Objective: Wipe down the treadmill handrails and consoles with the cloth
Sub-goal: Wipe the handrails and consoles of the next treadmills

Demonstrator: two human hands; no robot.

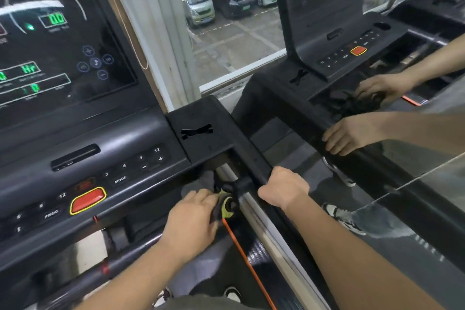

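Note:
The treadmill console (83, 133) fills the left, with lit green readouts and a red stop button (88, 200). My left hand (193, 221) is below the console's right end, fingers closed on a dark grey cloth (201, 181) that bunches out past my fingertips. It presses beside a yellow-green safety clip (227, 205) with an orange cord (246, 257). To the right, my right hand (284, 190) is wrapped around the black right handrail (246, 156), knuckles up.
A mirror wall (377, 184) stands right beside the handrail and reflects the console, both hands and the cloth. A window (226, 20) behind shows parked cars. The treadmill's front crossbar (120, 262) runs under my left forearm.

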